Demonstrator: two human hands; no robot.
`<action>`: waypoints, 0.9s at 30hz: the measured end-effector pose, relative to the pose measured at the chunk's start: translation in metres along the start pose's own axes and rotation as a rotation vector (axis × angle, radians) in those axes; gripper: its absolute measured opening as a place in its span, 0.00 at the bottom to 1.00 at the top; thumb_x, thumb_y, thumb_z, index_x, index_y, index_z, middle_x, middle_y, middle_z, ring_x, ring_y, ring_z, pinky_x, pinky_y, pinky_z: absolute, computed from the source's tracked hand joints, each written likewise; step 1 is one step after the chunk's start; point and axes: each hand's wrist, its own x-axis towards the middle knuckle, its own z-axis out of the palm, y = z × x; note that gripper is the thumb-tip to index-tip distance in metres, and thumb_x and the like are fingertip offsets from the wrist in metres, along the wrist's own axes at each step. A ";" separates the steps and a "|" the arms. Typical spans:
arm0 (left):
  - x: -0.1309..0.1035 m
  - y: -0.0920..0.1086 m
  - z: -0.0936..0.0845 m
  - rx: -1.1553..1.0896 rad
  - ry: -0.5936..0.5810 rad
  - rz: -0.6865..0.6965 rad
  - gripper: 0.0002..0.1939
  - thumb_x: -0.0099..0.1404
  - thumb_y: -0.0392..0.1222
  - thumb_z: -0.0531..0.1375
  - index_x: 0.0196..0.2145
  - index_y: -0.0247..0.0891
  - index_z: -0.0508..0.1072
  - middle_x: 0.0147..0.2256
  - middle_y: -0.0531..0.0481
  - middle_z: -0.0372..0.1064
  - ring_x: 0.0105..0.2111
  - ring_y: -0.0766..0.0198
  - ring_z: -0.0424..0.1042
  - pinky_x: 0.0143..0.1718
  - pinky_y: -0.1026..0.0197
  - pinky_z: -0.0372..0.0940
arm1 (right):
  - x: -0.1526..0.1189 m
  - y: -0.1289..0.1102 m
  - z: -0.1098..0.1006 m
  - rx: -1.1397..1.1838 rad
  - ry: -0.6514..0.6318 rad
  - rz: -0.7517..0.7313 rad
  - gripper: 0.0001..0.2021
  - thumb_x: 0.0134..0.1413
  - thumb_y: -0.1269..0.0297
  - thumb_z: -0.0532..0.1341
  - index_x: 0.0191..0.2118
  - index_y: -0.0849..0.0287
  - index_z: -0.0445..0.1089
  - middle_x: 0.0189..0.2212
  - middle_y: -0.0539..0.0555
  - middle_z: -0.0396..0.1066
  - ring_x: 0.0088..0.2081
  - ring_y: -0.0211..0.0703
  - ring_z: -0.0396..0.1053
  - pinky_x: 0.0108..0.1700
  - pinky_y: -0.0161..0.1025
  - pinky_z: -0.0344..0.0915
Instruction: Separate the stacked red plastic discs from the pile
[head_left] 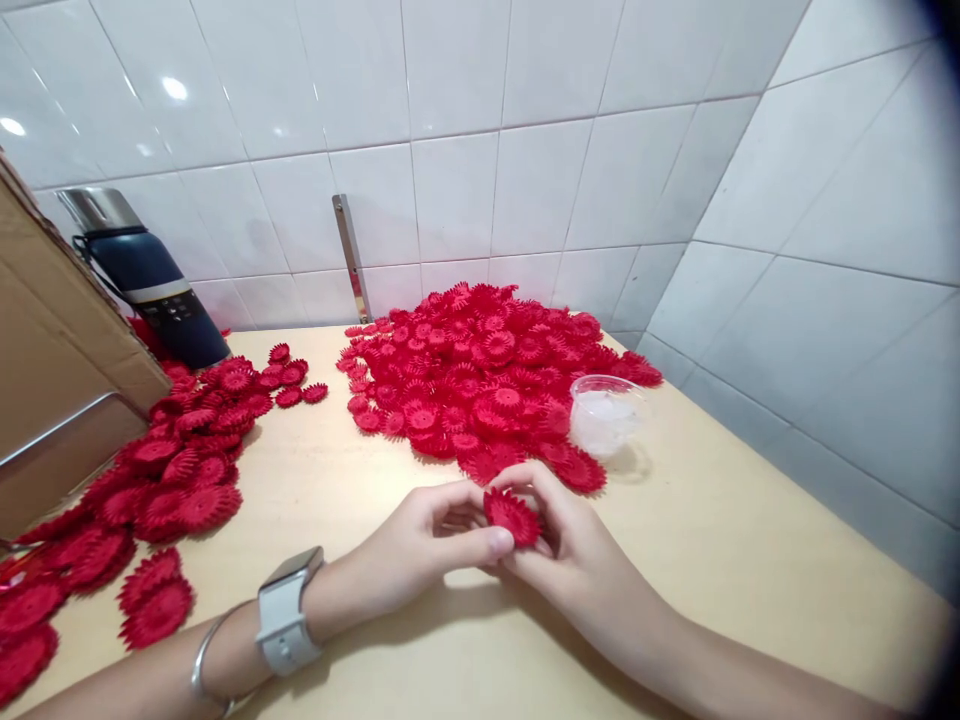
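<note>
A red fringed flower piece [512,517] is held between both hands, above the pale tabletop. My left hand [442,535], with a watch and a bangle on its wrist, has its thumb on the lower left edge of the piece. From the right, my right hand [559,530] curls its fingers round the same piece. Just beyond the hands lies a large heap of red fringed pieces [480,370]. At the heap's right edge stands a clear plastic cup [606,415] with something whitish in it.
More red fringed pieces [187,470] spread along the left side, beside a cardboard box [67,340]. A dark blue bottle [169,290] leans behind them. A narrow metal strip [350,255] rests against the tiled wall [450,190]. Another wall rises at the right.
</note>
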 end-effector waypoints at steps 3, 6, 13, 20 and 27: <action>-0.001 0.002 0.001 0.031 0.001 0.006 0.07 0.57 0.39 0.58 0.34 0.33 0.71 0.33 0.47 0.70 0.37 0.61 0.68 0.41 0.60 0.61 | 0.000 0.000 0.001 -0.067 -0.007 -0.032 0.09 0.44 0.74 0.56 0.33 0.57 0.58 0.23 0.46 0.61 0.25 0.35 0.61 0.25 0.31 0.58; -0.002 0.003 0.002 0.043 0.003 0.016 0.08 0.57 0.38 0.58 0.34 0.34 0.71 0.34 0.48 0.71 0.38 0.61 0.69 0.41 0.61 0.61 | 0.000 -0.001 0.001 -0.118 -0.008 -0.062 0.10 0.41 0.76 0.55 0.33 0.57 0.59 0.24 0.46 0.61 0.25 0.35 0.61 0.25 0.30 0.58; 0.001 0.001 0.000 -0.025 0.057 0.038 0.06 0.55 0.36 0.59 0.32 0.34 0.69 0.32 0.49 0.70 0.35 0.63 0.69 0.39 0.62 0.62 | -0.001 -0.002 0.001 -0.128 0.036 -0.065 0.10 0.44 0.73 0.55 0.35 0.56 0.60 0.24 0.46 0.61 0.24 0.35 0.59 0.25 0.31 0.58; 0.001 0.002 -0.003 -0.093 0.052 0.062 0.05 0.57 0.37 0.57 0.33 0.34 0.69 0.30 0.51 0.66 0.33 0.65 0.66 0.37 0.62 0.62 | -0.002 0.000 -0.003 -0.100 0.084 -0.120 0.11 0.48 0.67 0.59 0.40 0.53 0.64 0.34 0.51 0.63 0.36 0.42 0.64 0.37 0.38 0.64; -0.003 0.009 -0.001 0.001 -0.131 0.067 0.11 0.60 0.40 0.53 0.37 0.32 0.69 0.34 0.48 0.64 0.36 0.63 0.63 0.39 0.62 0.59 | -0.003 0.007 -0.004 0.017 -0.001 -0.211 0.16 0.46 0.68 0.61 0.42 0.45 0.64 0.37 0.50 0.56 0.37 0.39 0.61 0.36 0.36 0.65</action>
